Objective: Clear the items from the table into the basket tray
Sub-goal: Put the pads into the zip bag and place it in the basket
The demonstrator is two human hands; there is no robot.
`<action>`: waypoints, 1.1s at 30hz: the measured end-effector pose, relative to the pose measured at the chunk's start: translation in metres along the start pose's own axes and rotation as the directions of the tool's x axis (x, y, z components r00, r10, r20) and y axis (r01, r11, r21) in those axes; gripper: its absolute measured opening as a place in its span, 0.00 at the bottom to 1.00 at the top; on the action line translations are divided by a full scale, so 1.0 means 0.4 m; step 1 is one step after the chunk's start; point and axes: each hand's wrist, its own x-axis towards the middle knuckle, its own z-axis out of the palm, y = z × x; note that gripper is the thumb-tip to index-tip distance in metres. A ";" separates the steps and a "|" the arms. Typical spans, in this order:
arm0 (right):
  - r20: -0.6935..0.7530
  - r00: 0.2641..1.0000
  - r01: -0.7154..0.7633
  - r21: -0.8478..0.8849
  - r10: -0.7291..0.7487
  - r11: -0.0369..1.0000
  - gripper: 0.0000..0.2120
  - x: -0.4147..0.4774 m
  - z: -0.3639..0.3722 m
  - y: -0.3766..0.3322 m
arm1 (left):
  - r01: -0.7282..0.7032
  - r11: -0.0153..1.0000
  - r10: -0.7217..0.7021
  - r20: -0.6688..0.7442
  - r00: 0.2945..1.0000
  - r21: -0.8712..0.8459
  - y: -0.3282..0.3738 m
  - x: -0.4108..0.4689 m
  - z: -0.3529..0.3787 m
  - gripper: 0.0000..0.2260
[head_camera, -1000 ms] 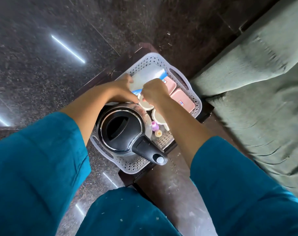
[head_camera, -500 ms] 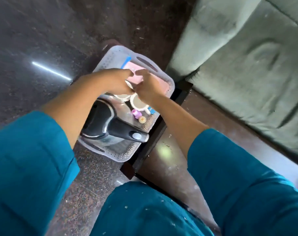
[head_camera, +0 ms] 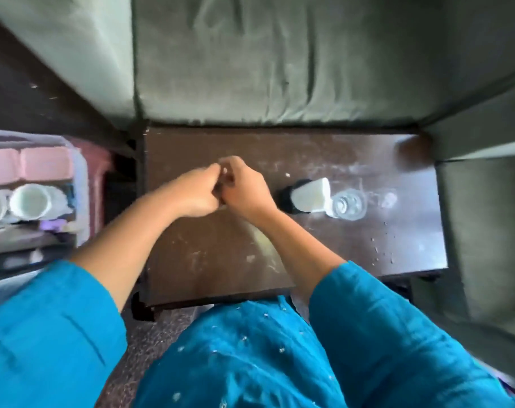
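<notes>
- Two items sat on the dark brown wooden table [head_camera: 206, 254], off to your right: a white tapered cup [head_camera: 310, 195] and a small clear drinking glass [head_camera: 346, 205], touching or nearly touching each other.
- The cup's narrow end met a round black object [head_camera: 285, 198]; whether the cup stood or lay tipped could not be told.
- Your left hand [head_camera: 196, 191] and right hand [head_camera: 244, 187] hovered together over the middle of the table, knuckles touching, fingers curled in.
- A pale speck showed at your fingertips, but it was unclear whether either hand pinched anything.
- The pale perforated plastic basket tray [head_camera: 84, 184] lay beyond the table's left edge, blurred.
- It held two pink rectangular containers [head_camera: 46, 163] at the far side and two white cups [head_camera: 29, 201] nearer you.
- A grey-green fabric sofa [head_camera: 279, 60] ran along the table's far and right sides.
- Your teal sleeves [head_camera: 53, 334] filled the near edge.
</notes>
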 end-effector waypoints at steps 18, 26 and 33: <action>-0.003 0.965 -0.232 -0.478 0.262 0.847 0.61 0.004 -0.341 0.743 | 0.000 1.000 0.001 0.010 1.000 -0.030 0.281 0.329 0.420 0.56; -0.024 0.986 -0.159 -0.441 0.165 0.883 0.40 0.055 -0.327 0.754 | 0.051 0.997 -0.044 -0.142 0.989 0.053 0.295 0.362 0.462 0.45; 0.104 0.992 -0.004 -0.512 0.067 0.859 0.41 0.085 -0.334 0.732 | 0.062 0.996 -0.050 -0.161 0.986 0.072 0.305 0.312 0.510 0.40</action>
